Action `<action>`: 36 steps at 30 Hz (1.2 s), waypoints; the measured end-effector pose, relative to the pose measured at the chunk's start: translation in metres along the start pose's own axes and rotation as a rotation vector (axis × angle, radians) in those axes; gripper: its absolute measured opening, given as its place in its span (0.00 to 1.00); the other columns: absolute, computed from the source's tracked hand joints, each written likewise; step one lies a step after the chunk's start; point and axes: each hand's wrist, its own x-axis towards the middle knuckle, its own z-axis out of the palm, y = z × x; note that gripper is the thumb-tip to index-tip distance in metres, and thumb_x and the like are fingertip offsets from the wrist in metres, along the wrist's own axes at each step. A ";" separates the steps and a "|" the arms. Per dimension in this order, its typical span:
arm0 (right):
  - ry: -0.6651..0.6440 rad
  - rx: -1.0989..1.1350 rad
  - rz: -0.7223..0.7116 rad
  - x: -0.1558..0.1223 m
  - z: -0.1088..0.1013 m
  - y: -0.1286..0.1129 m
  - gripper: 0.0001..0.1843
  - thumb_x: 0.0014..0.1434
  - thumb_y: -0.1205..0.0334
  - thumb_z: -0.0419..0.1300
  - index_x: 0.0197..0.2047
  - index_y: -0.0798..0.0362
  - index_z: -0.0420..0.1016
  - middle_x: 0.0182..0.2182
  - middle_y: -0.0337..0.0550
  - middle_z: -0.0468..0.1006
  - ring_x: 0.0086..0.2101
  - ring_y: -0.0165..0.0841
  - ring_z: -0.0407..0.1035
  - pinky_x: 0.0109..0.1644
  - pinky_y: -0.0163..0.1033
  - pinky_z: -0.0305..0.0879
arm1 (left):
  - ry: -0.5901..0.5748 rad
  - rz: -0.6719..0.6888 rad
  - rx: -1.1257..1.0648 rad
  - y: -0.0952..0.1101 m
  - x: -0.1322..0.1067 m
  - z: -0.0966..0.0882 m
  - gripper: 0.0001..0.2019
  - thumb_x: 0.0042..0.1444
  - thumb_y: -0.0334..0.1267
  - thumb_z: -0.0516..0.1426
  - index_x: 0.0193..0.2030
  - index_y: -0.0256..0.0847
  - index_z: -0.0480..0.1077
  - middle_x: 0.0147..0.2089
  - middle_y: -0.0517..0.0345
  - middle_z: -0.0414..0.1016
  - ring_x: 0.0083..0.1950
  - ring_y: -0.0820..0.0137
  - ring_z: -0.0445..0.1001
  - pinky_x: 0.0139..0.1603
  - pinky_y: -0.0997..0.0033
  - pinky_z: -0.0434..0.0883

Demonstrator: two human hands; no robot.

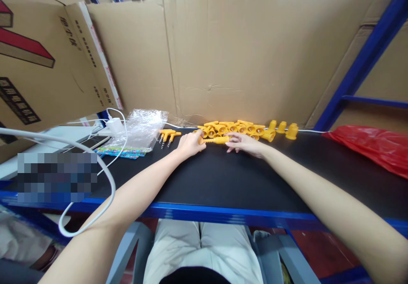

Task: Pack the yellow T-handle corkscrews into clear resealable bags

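My left hand [190, 144] is closed on one end of a yellow plastic corkscrew part [209, 140] with a ridged, screw-like shaft. At its other end, my right hand [244, 144] pinches a yellow sleeve [220, 140] that is in line with the shaft. The two parts lie level just above the black tabletop. Left of my left hand are several T-handled corkscrews [170, 134] with metal spirals. Behind both hands lies a pile of yellow bell-shaped pieces [241, 128] and handles. My fingers partly hide the ends of the held parts.
Several yellow bell-shaped caps [291, 131] stand to the right. A red plastic bag [371, 146] lies at the far right. Clear plastic bags [140, 126], a white charger [114, 126] and a looping white cable [110, 177] are on the left. Cardboard [242, 54] walls the back.
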 end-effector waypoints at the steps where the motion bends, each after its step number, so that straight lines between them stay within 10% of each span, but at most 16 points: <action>1: -0.010 0.004 -0.009 0.000 -0.001 0.001 0.30 0.51 0.60 0.62 0.56 0.55 0.59 0.43 0.50 0.73 0.32 0.29 0.73 0.28 0.30 0.63 | 0.003 0.005 -0.001 0.000 0.000 0.000 0.17 0.48 0.43 0.54 0.46 0.45 0.64 0.38 0.57 0.74 0.38 0.63 0.74 0.35 0.71 0.64; 36: 0.019 -0.028 -0.049 0.002 -0.002 0.010 0.30 0.52 0.57 0.61 0.55 0.59 0.60 0.39 0.52 0.77 0.32 0.30 0.73 0.28 0.32 0.63 | 0.009 0.029 -0.014 -0.001 -0.001 -0.002 0.16 0.48 0.42 0.54 0.46 0.45 0.65 0.37 0.58 0.75 0.38 0.64 0.74 0.36 0.71 0.65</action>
